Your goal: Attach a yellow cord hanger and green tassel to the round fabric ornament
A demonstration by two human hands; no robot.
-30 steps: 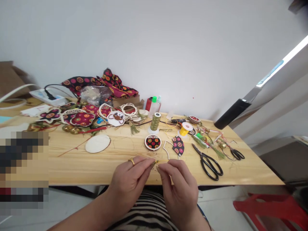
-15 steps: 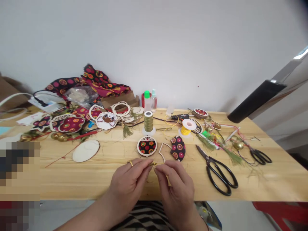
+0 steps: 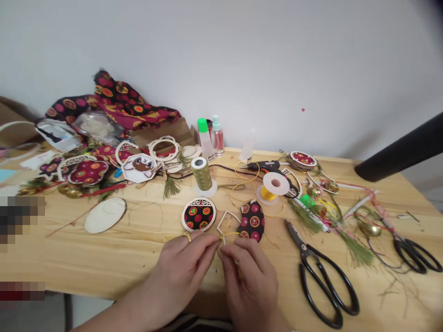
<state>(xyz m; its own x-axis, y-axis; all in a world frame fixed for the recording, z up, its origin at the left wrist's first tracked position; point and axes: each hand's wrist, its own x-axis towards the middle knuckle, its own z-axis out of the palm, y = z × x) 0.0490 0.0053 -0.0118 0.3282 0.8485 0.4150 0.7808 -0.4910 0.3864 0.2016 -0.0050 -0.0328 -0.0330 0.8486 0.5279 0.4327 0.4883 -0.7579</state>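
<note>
Both hands meet over the front of the wooden table, fingertips nearly touching. My left hand (image 3: 188,265), with a ring on one finger, pinches a yellow cord (image 3: 229,233). My right hand (image 3: 251,272) is closed in a pinch on the same cord, which loops between the fingertips. Just beyond the fingers lie a round pendant (image 3: 198,215) with dark patterned fabric, a thin pale angular frame (image 3: 224,220) and a dark fan-shaped fabric piece (image 3: 252,221). Behind them stand a spool of olive thread (image 3: 201,175) and a spool of yellow cord (image 3: 273,188).
Large black-handled scissors (image 3: 323,276) lie at right, with smaller scissors (image 3: 413,253) beyond. A glue gun (image 3: 266,165) and two bottles (image 3: 217,136) are at the back. Patterned cloth (image 3: 131,103), wooden ornaments (image 3: 138,168) and an oval wooden disc (image 3: 105,215) occupy the left.
The view has shifted closer and turned a little. The yellow cord now shows as a loop above the fingertips. Both hands remain pinched together in about the same place.
</note>
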